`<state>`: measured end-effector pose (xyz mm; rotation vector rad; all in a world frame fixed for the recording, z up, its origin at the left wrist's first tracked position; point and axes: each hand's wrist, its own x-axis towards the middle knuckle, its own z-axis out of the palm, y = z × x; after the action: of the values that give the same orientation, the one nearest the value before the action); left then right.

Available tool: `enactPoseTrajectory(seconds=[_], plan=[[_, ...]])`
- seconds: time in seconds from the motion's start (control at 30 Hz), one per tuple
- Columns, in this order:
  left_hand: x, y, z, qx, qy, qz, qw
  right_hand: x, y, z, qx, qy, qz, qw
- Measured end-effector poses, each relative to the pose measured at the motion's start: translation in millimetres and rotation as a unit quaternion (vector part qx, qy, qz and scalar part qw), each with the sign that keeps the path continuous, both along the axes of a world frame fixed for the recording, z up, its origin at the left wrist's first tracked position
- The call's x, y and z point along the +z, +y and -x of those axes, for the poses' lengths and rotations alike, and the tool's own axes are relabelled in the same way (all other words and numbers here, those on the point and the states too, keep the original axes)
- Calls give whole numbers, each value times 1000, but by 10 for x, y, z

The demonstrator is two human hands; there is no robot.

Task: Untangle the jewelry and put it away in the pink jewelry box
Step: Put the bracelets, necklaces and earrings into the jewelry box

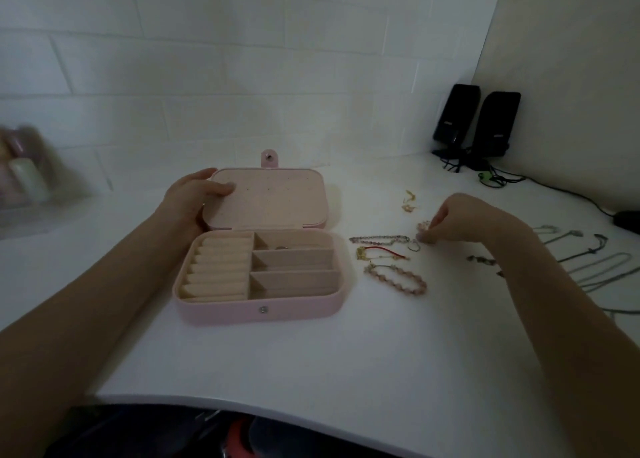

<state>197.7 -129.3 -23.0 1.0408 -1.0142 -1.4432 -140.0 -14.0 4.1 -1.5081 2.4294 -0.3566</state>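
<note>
At the far left, a blurred clear container (26, 177) with pale bottles is cut off by the frame edge; its contents are hard to make out. The left hand (194, 198) rests on the left edge of the open lid (273, 198) of the pink jewelry box (263, 310), thumb laid across the lid's dotted inner panel, fingers hidden behind it. The box sits on the white desk (311, 371), rounded at the corners, with a snap stud on its front wall, padded ring rolls on the left and three divided compartments on the right; something small and dark lies in the rearmost compartment, too dim to identify. Just right of the box lie a pale beaded chain (379, 239), a red cord bracelet (381, 252) with gold pieces, and a pink beaded bracelet (398, 279). The right hand (453, 220) pinches a small pinkish piece (423, 225) between thumb and fingers, just above the desk. Small gold bits (409, 201) lie behind. Silver chains (595, 267) trail partly behind the right forearm. Two black speakers (478, 121) with cables stand in the corner.
</note>
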Motion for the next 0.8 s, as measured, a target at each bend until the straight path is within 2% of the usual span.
enactPoseTrajectory(seconds=[0.13,0.27,0.47,0.53,0.63,0.73,0.8], plan=[[1,-11,13,-2,-16,13,1000,2,-3,-9,-3,-16,11,1000],[-6,-10,17,0,-22,13,1000,144,87,-35,13,-60,95,994],[-27,26,92,1,-21,26,999,230,108,-539,136,-220,237,936],[-36,46,137,-5,-23,33,999,176,95,-838,219,-224,243,918],[-37,55,158,2,-17,33,999,59,135,-1173,340,-184,191,902],[-41,53,149,-1,-6,33,999,20,120,-1182,373,-165,175,896],[-49,39,137,-1,1,32,999,100,69,-1020,336,-179,227,896]])
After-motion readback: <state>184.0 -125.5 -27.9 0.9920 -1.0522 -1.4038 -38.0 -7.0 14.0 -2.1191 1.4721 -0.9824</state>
